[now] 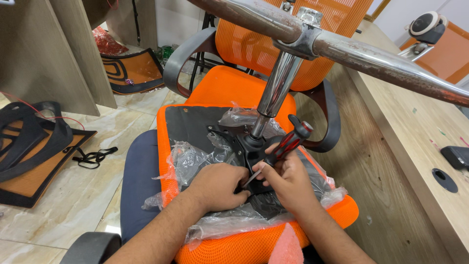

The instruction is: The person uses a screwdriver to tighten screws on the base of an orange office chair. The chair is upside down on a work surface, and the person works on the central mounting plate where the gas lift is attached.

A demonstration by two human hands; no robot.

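An upturned orange chair seat (pixel 229 244) lies on my lap, its black underside partly wrapped in clear plastic film (pixel 193 161). A black tilt mechanism (pixel 246 149) sits on it, with a chrome gas cylinder (pixel 276 85) rising to a rusty chrome star base (pixel 361 51). My right hand (pixel 288 183) grips a screwdriver with a red and black handle (pixel 288 143), its tip down at the mechanism plate. My left hand (pixel 217 188) rests on the plate beside the tip, fingers curled down on the black plate.
An assembled orange mesh chair (pixel 254 46) stands just behind. A wooden desk (pixel 415 142) runs along the right with a cable hole (pixel 444 180). Orange and black seat parts (pixel 29 156) and straps (pixel 93 156) lie on the tiled floor at left. A castor (pixel 427 27) shows top right.
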